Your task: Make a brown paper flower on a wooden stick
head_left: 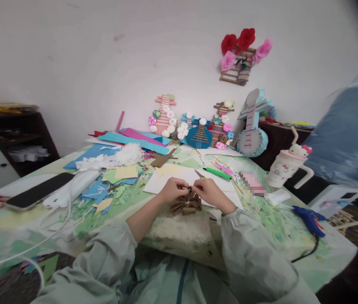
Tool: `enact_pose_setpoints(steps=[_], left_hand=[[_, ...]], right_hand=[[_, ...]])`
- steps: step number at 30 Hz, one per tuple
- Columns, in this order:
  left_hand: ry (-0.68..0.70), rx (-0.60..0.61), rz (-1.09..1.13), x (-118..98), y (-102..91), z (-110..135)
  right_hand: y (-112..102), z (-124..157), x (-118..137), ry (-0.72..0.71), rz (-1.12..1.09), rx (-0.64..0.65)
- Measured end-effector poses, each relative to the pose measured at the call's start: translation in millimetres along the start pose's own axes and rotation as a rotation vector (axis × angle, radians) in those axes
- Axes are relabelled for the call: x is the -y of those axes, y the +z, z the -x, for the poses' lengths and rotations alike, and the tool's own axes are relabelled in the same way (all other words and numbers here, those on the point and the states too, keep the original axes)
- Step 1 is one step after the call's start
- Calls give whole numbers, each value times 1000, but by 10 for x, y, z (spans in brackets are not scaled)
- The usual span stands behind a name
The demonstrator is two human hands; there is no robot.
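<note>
A gathered brown paper flower, pleated and tied at its middle with something white, lies just below my hands at the near edge of the table. My left hand is closed, its thumb and fingers pinching the far edge of the brown paper. Opposite it, my right hand pinches the same edge, and the fingertips nearly meet. A small dark bit shows between them, too small to make out fully. Under the hands and beyond lie white sheets, and a green marker rests just past my right hand.
Paper scraps, white string and a black phone lie to the left. Lute-shaped paper crafts stand against the wall. To the right are a white tumbler and a blue glue gun with its cord.
</note>
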State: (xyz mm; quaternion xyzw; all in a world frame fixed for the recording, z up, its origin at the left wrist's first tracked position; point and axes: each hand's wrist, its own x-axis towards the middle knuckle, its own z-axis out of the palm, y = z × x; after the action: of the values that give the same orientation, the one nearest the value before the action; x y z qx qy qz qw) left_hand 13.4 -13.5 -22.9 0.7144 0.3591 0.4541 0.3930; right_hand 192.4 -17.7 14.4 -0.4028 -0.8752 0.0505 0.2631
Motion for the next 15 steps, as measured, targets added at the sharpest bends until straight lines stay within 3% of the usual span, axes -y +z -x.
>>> enact_pose_setpoints(steps=[5, 10, 15], left_hand=[[-47, -23, 91, -13, 7, -3], [-97, 41, 256, -20, 18, -2], [-94, 58, 214, 9, 12, -12]], right_hand=[[26, 18, 1, 37, -28, -38], [33, 31, -5, 96, -5, -62], [39, 49, 18, 111, 14, -93]])
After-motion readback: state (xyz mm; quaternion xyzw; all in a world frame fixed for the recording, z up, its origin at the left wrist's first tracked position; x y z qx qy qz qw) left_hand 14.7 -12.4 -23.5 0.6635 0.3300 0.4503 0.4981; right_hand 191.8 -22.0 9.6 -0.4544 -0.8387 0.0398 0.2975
